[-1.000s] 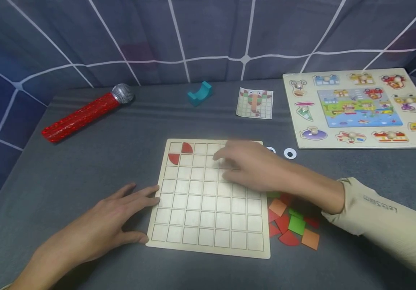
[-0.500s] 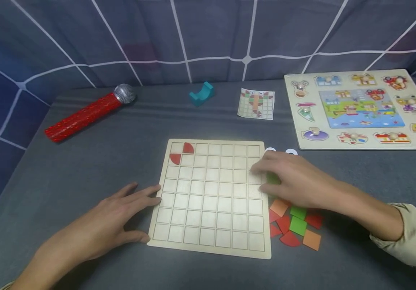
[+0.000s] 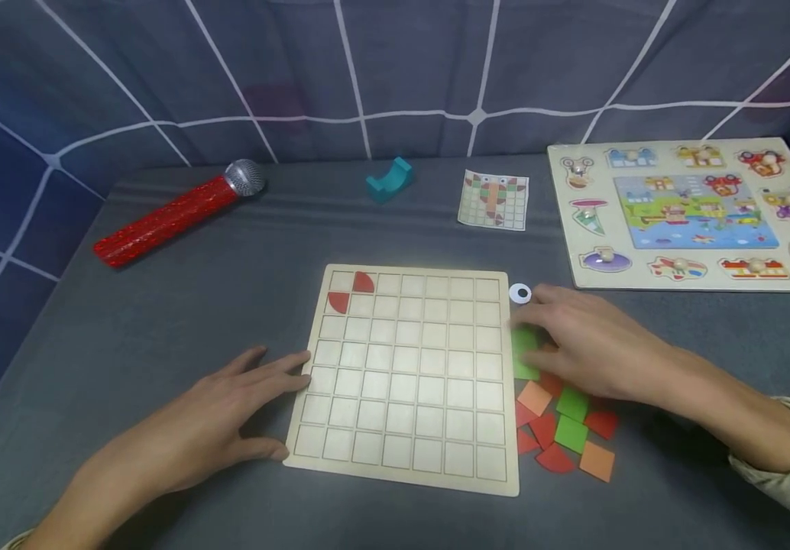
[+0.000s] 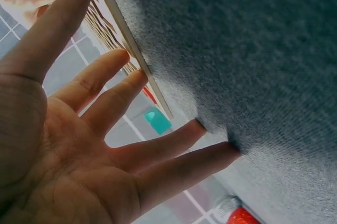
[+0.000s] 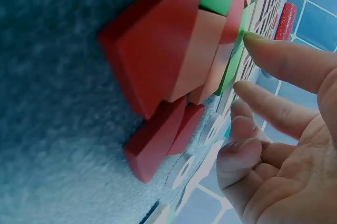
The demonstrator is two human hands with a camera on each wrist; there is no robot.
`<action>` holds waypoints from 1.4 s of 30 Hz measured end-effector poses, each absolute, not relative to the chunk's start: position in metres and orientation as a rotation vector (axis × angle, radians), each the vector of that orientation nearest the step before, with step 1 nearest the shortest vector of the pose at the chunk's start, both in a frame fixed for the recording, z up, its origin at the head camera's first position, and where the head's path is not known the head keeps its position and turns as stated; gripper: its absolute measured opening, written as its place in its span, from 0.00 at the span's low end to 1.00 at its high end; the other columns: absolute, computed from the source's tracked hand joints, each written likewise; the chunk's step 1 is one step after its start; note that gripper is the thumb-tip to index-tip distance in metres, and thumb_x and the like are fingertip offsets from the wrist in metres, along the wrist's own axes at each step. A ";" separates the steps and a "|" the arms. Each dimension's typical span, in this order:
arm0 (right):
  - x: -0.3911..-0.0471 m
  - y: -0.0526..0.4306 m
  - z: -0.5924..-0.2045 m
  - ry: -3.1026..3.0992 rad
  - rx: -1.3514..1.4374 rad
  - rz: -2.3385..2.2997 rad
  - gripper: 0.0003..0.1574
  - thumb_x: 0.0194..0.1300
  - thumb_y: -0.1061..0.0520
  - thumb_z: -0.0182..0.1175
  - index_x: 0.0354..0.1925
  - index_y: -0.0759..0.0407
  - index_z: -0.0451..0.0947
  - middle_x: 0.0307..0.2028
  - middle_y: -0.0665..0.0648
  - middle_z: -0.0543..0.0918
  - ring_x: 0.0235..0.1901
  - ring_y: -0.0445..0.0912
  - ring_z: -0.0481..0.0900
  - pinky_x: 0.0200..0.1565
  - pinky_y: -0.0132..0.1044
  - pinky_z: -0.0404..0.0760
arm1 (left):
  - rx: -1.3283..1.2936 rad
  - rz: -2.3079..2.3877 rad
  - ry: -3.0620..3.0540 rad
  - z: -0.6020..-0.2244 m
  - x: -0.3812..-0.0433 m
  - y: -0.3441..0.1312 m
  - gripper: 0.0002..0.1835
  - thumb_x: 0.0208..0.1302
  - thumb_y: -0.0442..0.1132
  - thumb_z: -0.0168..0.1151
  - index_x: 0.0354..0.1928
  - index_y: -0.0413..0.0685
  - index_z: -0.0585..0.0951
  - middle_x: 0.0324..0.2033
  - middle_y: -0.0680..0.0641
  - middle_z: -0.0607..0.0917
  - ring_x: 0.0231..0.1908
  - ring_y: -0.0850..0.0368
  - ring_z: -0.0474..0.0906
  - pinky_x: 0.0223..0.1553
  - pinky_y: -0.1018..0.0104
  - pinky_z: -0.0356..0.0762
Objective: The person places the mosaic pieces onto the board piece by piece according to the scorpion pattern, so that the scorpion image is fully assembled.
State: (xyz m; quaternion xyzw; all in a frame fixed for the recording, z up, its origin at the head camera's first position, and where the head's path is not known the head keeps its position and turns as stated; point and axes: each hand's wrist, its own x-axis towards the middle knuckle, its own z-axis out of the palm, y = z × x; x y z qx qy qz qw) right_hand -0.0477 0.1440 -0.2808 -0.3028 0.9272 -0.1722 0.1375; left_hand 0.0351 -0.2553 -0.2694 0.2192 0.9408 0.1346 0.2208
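My left hand (image 3: pixel 195 416) lies spread at the left edge of the pale wooden grid board (image 3: pixel 405 443). In the left wrist view, its thumb and two fingers touch the board's rim, while the other two fingertips rest on the grey cloth. Two red quarter-circle pieces (image 3: pixel 364 282) sit in cells at the board's top left. Off the right edge, my right hand (image 3: pixel 590 344) reaches over green pieces (image 3: pixel 524 363), thumb and index finger apart with their tips right at a green piece (image 5: pixel 231 68). The other fingers of that hand curl inward.
Loose red, orange and green pieces (image 3: pixel 571 433) lie right of the board. An eye disc (image 3: pixel 520 293) is above them. Farther back are a pattern card (image 3: pixel 493 200), a knobbed picture puzzle (image 3: pixel 697 263), a teal curved block (image 3: pixel 391 181) and a red microphone (image 3: pixel 168 221).
My right hand has moved right, from over the board's upper right to the loose green pieces, and now covers one eye disc. The left hand stays at the board's edge.
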 end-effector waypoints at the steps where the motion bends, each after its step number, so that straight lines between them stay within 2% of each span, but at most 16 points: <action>1: -0.048 0.145 -0.281 2.688 -0.875 -0.493 0.21 0.54 0.58 0.73 0.48 0.55 0.84 0.33 0.48 0.73 0.28 0.42 0.68 0.28 0.37 0.68 | 0.607 0.372 2.602 -0.269 0.035 -0.256 0.43 0.45 0.55 0.79 0.66 0.59 0.75 0.72 0.53 0.65 0.65 0.24 0.59 0.52 0.27 0.67; 12: -0.047 0.156 -0.286 2.702 -0.825 -0.472 0.25 0.51 0.49 0.77 0.47 0.57 0.85 0.30 0.48 0.71 0.25 0.41 0.65 0.26 0.36 0.66 | 0.633 0.384 2.608 -0.271 0.034 -0.255 0.42 0.45 0.56 0.78 0.66 0.59 0.75 0.72 0.54 0.64 0.65 0.24 0.60 0.53 0.29 0.67; 20: -0.044 0.152 -0.284 2.669 -0.797 -0.529 0.22 0.53 0.55 0.76 0.47 0.55 0.82 0.36 0.48 0.75 0.31 0.42 0.70 0.30 0.36 0.72 | 0.605 0.378 2.595 -0.270 0.034 -0.254 0.43 0.44 0.55 0.79 0.66 0.60 0.75 0.72 0.55 0.64 0.65 0.24 0.60 0.51 0.26 0.67; 28: -0.043 0.151 -0.285 2.674 -0.851 -0.559 0.21 0.55 0.59 0.74 0.48 0.56 0.82 0.41 0.49 0.80 0.36 0.44 0.73 0.37 0.43 0.76 | 0.581 0.376 2.587 -0.269 0.034 -0.254 0.42 0.45 0.57 0.78 0.66 0.60 0.75 0.73 0.54 0.63 0.66 0.24 0.58 0.52 0.26 0.65; 42: -0.042 0.151 -0.285 2.705 -0.912 -0.508 0.20 0.55 0.62 0.72 0.49 0.58 0.85 0.35 0.49 0.77 0.31 0.42 0.71 0.31 0.38 0.72 | 0.584 0.370 2.596 -0.270 0.033 -0.254 0.42 0.44 0.56 0.79 0.65 0.61 0.75 0.72 0.53 0.64 0.66 0.24 0.59 0.52 0.27 0.66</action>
